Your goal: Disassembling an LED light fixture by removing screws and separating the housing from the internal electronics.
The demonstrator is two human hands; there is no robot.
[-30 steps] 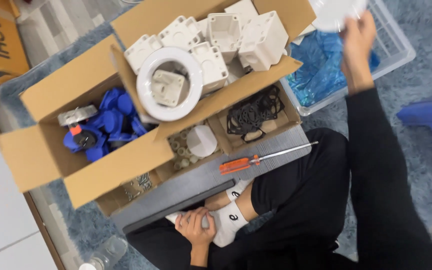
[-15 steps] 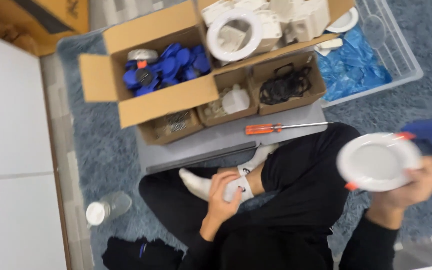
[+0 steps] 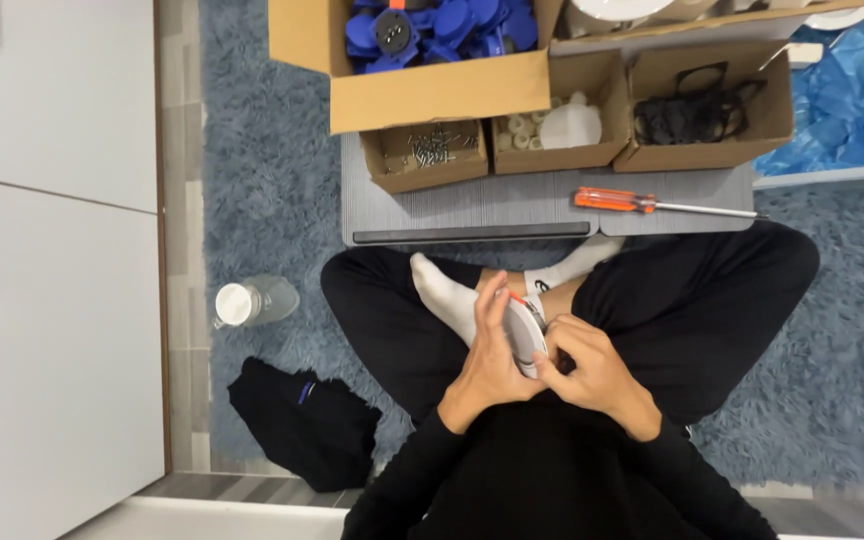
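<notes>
Holding a round white disc-shaped fitting edge-on over my lap, I have both hands closed on it. My left hand wraps its far face with the fingers laid flat along it, and my right hand pinches the near rim from the other side, fingertips curled tight against the edge. A small orange bit shows at the top of the disc; I cannot tell what it is.

Just beyond the grip lie my crossed legs in black trousers and a white-socked foot. Further out from the hands, an orange-handled screwdriver lies on a grey board. Past that sit three small open cardboard boxes: one with screws, one with white parts, one with black cables. A larger carton behind them holds blue plastic pieces. Well off to the left of the grip, a clear bottle with a white cap lies on the blue rug, and a black cloth bundle lies nearer to me.
</notes>
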